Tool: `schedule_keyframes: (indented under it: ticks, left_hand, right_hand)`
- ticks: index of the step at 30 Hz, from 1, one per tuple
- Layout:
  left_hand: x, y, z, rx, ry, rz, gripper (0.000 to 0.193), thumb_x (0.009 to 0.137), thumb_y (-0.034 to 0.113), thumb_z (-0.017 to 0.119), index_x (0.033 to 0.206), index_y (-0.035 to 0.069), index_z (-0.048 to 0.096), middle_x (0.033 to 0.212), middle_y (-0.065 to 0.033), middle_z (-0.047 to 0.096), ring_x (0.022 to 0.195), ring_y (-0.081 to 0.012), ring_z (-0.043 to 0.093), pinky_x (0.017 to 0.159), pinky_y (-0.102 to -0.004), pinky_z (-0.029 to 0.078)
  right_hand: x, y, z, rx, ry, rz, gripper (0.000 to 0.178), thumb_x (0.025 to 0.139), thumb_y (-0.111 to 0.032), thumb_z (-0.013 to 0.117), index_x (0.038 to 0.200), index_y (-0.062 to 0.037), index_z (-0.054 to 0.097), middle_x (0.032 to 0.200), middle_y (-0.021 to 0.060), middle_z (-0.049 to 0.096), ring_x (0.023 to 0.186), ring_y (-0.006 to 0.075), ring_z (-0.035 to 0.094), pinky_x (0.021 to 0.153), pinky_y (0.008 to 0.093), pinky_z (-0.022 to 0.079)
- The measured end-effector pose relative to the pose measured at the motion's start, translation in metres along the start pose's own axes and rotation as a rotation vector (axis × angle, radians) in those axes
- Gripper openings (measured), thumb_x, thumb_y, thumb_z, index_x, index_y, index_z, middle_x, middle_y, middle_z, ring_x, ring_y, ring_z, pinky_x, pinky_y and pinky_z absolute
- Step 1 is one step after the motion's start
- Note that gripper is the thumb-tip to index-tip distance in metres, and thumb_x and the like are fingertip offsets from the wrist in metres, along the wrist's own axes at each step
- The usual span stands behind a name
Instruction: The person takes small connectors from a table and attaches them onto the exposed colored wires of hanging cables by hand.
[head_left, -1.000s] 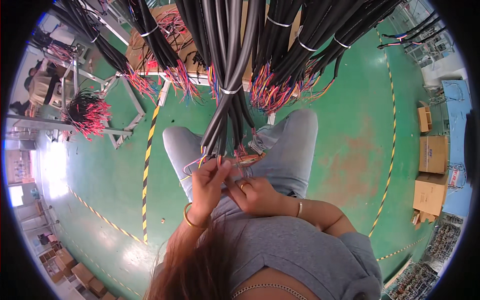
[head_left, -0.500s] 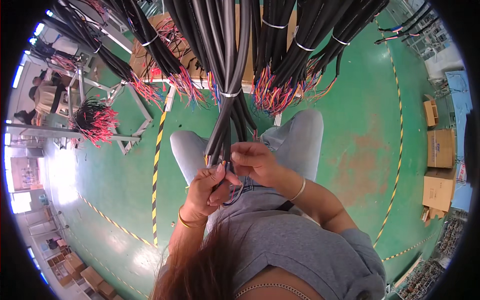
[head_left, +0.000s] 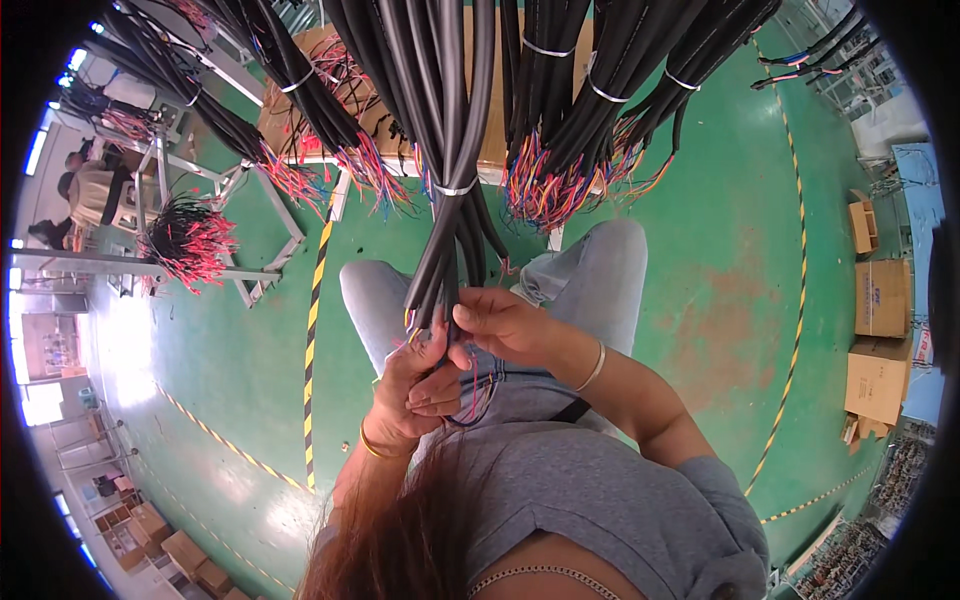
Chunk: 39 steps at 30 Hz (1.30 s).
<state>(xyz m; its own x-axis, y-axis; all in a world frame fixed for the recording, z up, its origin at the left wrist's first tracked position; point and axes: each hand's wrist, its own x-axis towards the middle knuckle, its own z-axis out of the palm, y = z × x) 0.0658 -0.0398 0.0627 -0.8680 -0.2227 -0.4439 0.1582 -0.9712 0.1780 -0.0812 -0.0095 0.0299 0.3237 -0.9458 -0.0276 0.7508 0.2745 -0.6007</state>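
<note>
A bundle of black sheathed cables [head_left: 446,120] hangs down in front of me, bound by a white tie [head_left: 456,188]. Below the tie its lower ends fan out between my knees. My left hand [head_left: 418,385] is closed around the end of one black cable. Thin coloured wires [head_left: 484,398] trail beneath those fingers toward my lap. My right hand [head_left: 507,325] pinches the same cable just above, thumb against its side. Partly hidden by the fingers, the exact grip points do not show. Other cable ends with short coloured wires [head_left: 411,322] lie beside my left fingertips.
More tied black cable bundles [head_left: 560,100] with frayed coloured wire ends hang to both sides. Behind them is a brown tabletop [head_left: 345,120] strewn with wires. A metal frame [head_left: 270,235] stands at left, near a seated person [head_left: 95,195]. Cardboard boxes [head_left: 880,380] line the right.
My left index finger and thumb have shifted up along the cable, and the right hand has closed in beside it. The coloured wires below the left hand show more now.
</note>
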Motion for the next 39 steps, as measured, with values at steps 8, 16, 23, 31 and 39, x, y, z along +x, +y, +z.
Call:
schedule_keyframes:
  ticks: [8, 16, 23, 31, 39]
  left_hand:
    - [-0.014, 0.006, 0.004, -0.129, 0.09, -0.001, 0.035, 0.086, 0.025, 0.031, 0.061, 0.004, 0.045, 0.033, 0.0062, 0.028, 0.025, -0.0019, 0.021, 0.027, -0.0144, 0.02]
    - [-0.026, 0.006, 0.008, -0.094, 0.078, -0.043, 0.035, 0.086, 0.022, 0.033, 0.057, 0.005, 0.043, 0.032, 0.0047, 0.028, 0.025, -0.004, 0.021, 0.027, -0.0162, 0.02]
    - [-0.023, 0.001, 0.014, 0.135, 0.113, 0.044, 0.033, 0.084, 0.019, 0.037, 0.056, 0.003, 0.044, 0.038, 0.0018, 0.035, 0.028, -0.0071, 0.029, 0.029, -0.0193, 0.023]
    - [-0.008, -0.016, 0.024, 1.882, 0.182, 0.7, 0.008, 0.072, 0.007, 0.053, 0.067, 0.002, 0.051, 0.056, -0.0116, 0.051, 0.047, -0.0209, 0.049, 0.041, -0.0295, 0.037]
    - [0.04, -0.055, -0.002, 1.088, 0.135, 0.538, 0.017, 0.083, 0.011, 0.041, 0.089, -0.001, 0.053, 0.081, -0.0074, 0.058, 0.058, -0.0065, 0.047, 0.048, -0.0186, 0.036]
  right_hand:
    - [-0.017, -0.03, 0.01, -0.416, 0.198, 0.1, 0.027, 0.077, -0.015, 0.053, 0.054, -0.0005, 0.049, 0.043, -0.0015, 0.035, 0.039, 0.0044, 0.027, 0.037, 0.0205, 0.017]
    - [-0.047, -0.052, 0.033, -0.016, 0.385, 0.286, 0.026, 0.072, -0.001, 0.049, 0.047, -0.0016, 0.04, 0.041, -0.0008, 0.031, 0.035, 0.0049, 0.026, 0.035, 0.0203, 0.017]
    - [-0.072, -0.069, 0.041, -0.003, 0.399, 0.062, 0.021, 0.068, 0.001, 0.049, 0.049, 0.001, 0.04, 0.04, 0.0003, 0.033, 0.034, 0.0059, 0.029, 0.033, 0.0216, 0.022]
    - [-0.053, -0.075, 0.069, -2.018, 0.182, -0.836, 0.01, 0.058, -0.006, 0.059, 0.059, 0.0011, 0.051, 0.052, 0.0046, 0.043, 0.049, 0.0133, 0.042, 0.04, 0.0268, 0.032]
    - [-0.037, -0.023, 0.073, -2.185, -0.368, -0.864, 0.02, 0.045, -0.012, 0.048, 0.059, 0.0009, 0.05, 0.056, 0.0055, 0.042, 0.053, 0.0159, 0.041, 0.046, 0.0248, 0.03]
